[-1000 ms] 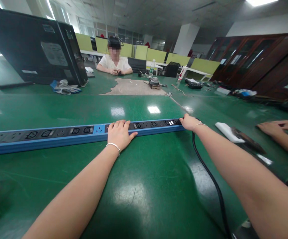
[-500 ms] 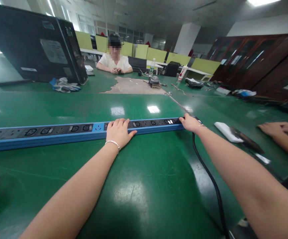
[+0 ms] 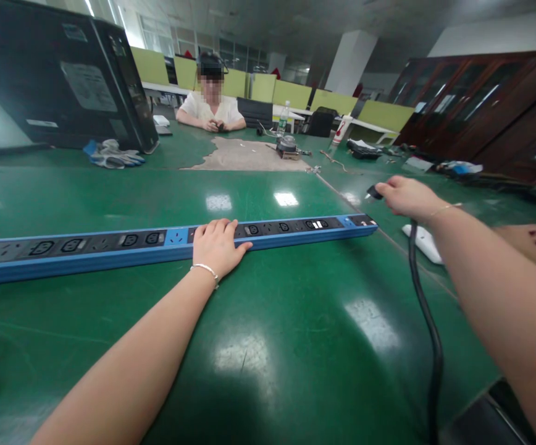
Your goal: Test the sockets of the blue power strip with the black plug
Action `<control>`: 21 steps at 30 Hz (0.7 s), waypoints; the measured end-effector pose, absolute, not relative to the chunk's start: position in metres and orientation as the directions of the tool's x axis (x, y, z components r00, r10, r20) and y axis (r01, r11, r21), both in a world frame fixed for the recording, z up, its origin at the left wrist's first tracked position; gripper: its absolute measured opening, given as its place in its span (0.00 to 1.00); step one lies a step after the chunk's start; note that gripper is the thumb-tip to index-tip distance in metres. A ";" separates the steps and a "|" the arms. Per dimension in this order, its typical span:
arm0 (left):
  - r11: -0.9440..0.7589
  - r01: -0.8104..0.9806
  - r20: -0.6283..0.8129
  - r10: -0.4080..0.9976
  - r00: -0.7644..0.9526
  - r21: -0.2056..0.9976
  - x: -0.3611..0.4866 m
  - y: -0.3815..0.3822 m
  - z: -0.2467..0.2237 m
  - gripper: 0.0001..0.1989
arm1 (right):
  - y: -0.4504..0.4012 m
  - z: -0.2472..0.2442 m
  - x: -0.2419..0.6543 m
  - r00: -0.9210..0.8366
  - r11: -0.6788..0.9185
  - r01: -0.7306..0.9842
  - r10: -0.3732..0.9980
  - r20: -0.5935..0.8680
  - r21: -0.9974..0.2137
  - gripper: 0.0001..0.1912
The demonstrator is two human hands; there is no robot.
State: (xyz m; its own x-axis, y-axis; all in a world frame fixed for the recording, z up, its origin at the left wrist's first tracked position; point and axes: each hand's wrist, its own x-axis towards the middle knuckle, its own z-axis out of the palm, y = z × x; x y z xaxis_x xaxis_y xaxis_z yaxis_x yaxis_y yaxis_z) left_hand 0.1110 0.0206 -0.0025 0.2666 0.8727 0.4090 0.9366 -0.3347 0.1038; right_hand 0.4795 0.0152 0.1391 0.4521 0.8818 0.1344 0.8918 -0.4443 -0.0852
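A long blue power strip (image 3: 175, 248) with a row of black and blue sockets lies across the table, running out of view at the left. My left hand (image 3: 217, 247) grips it near the middle, fingers over the top and thumb along the near side. Beyond the strip's right end, my right hand (image 3: 404, 196) is closed around a black plug (image 3: 374, 193) held in the air, its metal pins pointing left. From the plug a thick black cable (image 3: 428, 321) hangs down to the lower right.
A black computer case (image 3: 64, 93) stands at the back left, beside work gloves (image 3: 114, 153). Across the green table (image 3: 296, 321) sits a person (image 3: 210, 111). A plastic bottle (image 3: 283, 120) stands at the back. At the right are a white object (image 3: 423, 244) and another person's hands (image 3: 522, 238).
My right hand has pulled the plug away from the strip's right end and carried it up and to the right. My left hand stays on the power strip.
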 end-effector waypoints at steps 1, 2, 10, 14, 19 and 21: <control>-0.336 0.936 0.414 0.870 0.268 0.100 0.111 0.021 -0.003 0.29 | 0.016 0.134 0.481 0.435 -0.432 0.900 0.893 0.118 -0.054 0.22; -0.339 0.936 0.420 0.866 0.271 0.097 0.111 0.021 -0.003 0.29 | 0.017 0.126 0.481 0.420 -0.420 0.907 0.900 0.116 -0.023 0.20; -0.347 0.933 0.422 0.863 0.279 0.092 0.110 0.020 -0.002 0.29 | 0.032 0.065 0.486 0.443 -0.444 0.896 0.896 0.036 0.015 0.23; -0.345 0.934 0.424 0.863 0.277 0.093 0.110 0.020 -0.002 0.29 | 0.034 0.061 0.489 0.445 -0.445 0.895 0.895 0.024 0.012 0.23; -0.351 0.932 0.435 0.855 0.281 0.088 0.110 0.021 -0.003 0.29 | 0.038 0.052 0.487 0.442 -0.442 0.897 0.897 -0.004 0.002 0.23; -0.353 0.932 0.441 0.852 0.283 0.084 0.110 0.021 -0.003 0.29 | 0.039 0.050 0.487 0.446 -0.446 0.895 0.895 -0.008 -0.001 0.23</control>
State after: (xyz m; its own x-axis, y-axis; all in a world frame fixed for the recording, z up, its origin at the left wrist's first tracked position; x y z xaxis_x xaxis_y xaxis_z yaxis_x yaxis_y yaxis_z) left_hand 0.1103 0.0207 -0.0030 0.2828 0.8516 0.4414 0.9318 -0.3530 0.0841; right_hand 0.4871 0.0391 0.0498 0.4457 0.8951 -0.0084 0.8952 -0.4457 -0.0010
